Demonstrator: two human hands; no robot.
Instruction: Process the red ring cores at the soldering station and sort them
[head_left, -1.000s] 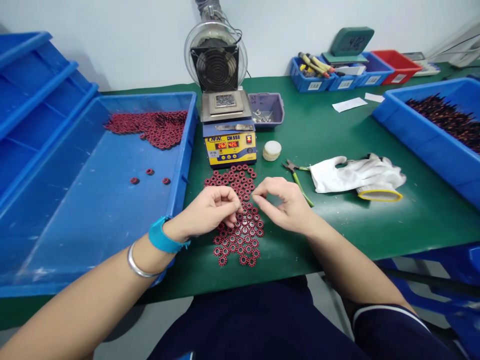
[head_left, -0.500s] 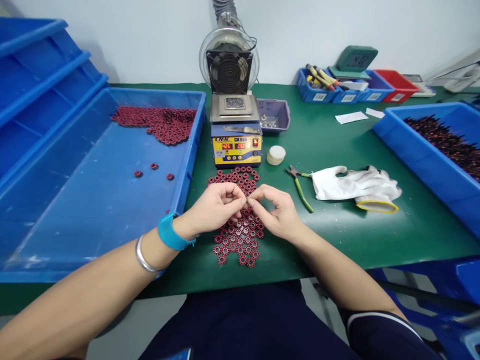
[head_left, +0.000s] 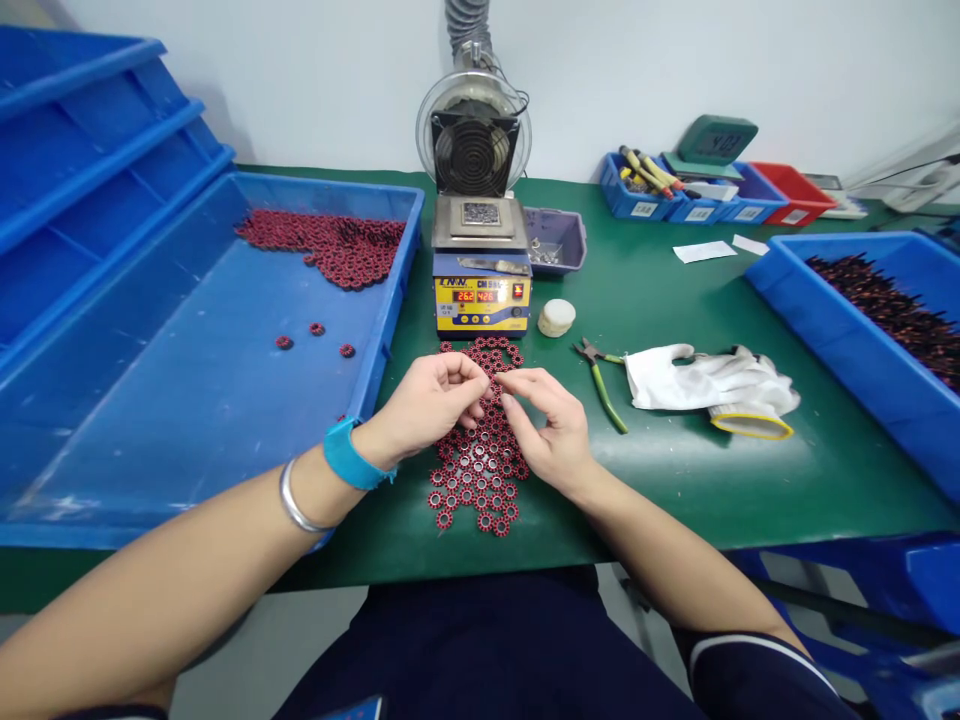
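Note:
My left hand (head_left: 431, 403), with a blue wristband (head_left: 354, 455) and a metal bangle, is closed in a pinch over the middle of the bench. Whatever lies between its fingertips is too small to make out. Close beside it, my right hand (head_left: 553, 428) has its thumb and index finger apart, the fingertips near those of the left. Both hover over a spread of small red-and-black toothed rings (head_left: 484, 480) with pale centres, lying on the green bench top (head_left: 645, 490). Part of that spread is hidden by the hands.
Left stands a blue tray (head_left: 165, 400) with piled rings (head_left: 337, 250). Beyond my hands is a solder pot (head_left: 484, 305) with a fan. Cutters (head_left: 604, 385), white gloves (head_left: 697, 380), a round white pad (head_left: 556, 317) and a blue bin (head_left: 847, 350) of dark copper-coloured parts lie right.
My right thumb and index finger have parted and drawn slightly away from the left fingertips. The left hand stays pinched. The whole view has shifted slightly.

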